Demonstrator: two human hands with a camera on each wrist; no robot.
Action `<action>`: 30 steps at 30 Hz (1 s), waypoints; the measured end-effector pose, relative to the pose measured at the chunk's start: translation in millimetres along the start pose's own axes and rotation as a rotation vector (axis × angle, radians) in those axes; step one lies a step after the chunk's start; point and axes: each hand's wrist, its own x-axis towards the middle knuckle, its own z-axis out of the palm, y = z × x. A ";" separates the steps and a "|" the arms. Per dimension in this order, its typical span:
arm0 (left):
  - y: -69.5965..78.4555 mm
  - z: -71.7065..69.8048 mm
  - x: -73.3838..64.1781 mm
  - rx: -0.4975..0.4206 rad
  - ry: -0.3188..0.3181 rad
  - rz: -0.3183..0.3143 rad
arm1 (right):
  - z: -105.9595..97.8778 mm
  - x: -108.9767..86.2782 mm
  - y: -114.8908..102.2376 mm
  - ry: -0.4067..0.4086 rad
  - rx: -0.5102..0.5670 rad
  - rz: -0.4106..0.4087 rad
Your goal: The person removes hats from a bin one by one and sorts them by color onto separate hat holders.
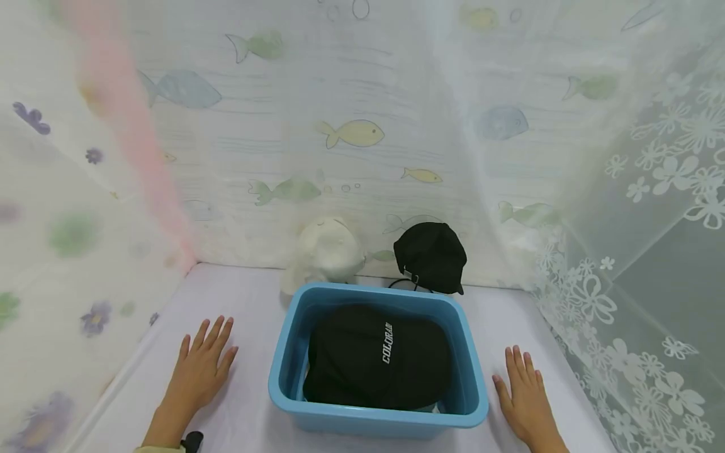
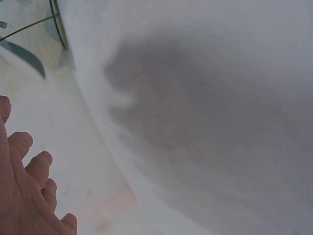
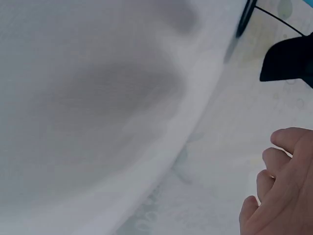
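Note:
A blue plastic tub (image 1: 378, 415) stands on the white-covered table, and inside it lies a black cap (image 1: 362, 358) with white lettering across it. To the left of the tub is my left hand (image 1: 202, 371), palm down with fingers extended and holding nothing. My right hand (image 1: 527, 396), closer to the tub, lies on its right side with straight fingers, likewise without an object. The left wrist view catches part of the left hand (image 2: 29, 181) at its edge. In the right wrist view the right hand (image 3: 286, 188) appears at lower right.
Behind the tub sit a white hat (image 1: 328, 251) and a second black cap (image 1: 432, 257) with a thin cord by it. A fish-patterned curtain (image 1: 357, 88) hangs along the back. Flowered sheer fabric (image 1: 640, 327) borders the table (image 1: 249, 352) on the right.

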 end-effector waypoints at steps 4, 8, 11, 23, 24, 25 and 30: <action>4.8 -6.8 2.1 -0.022 -0.010 0.003 | -9.7 1.3 -6.3 -0.012 0.001 -0.008; 10.3 -16.3 4.9 -0.025 -0.016 0.011 | -28.1 2.0 -16.8 -0.005 0.008 -0.046; 13.3 -23.2 6.4 -0.010 -0.026 0.018 | -46.4 0.8 -26.4 0.029 0.024 -0.098; 28.6 -55.4 16.9 -0.026 -0.036 0.117 | -105.8 -2.9 -61.5 0.112 0.107 -0.277; 30.7 -57.4 17.4 -0.023 -0.026 0.130 | -109.7 -3.6 -64.8 0.104 0.109 -0.283; 33.2 -59.3 17.6 -0.022 -0.016 0.146 | -113.4 -4.2 -68.5 0.092 0.114 -0.289; 48.2 -68.7 17.4 -0.008 0.036 0.244 | -130.5 -3.8 -95.0 -0.012 0.151 -0.327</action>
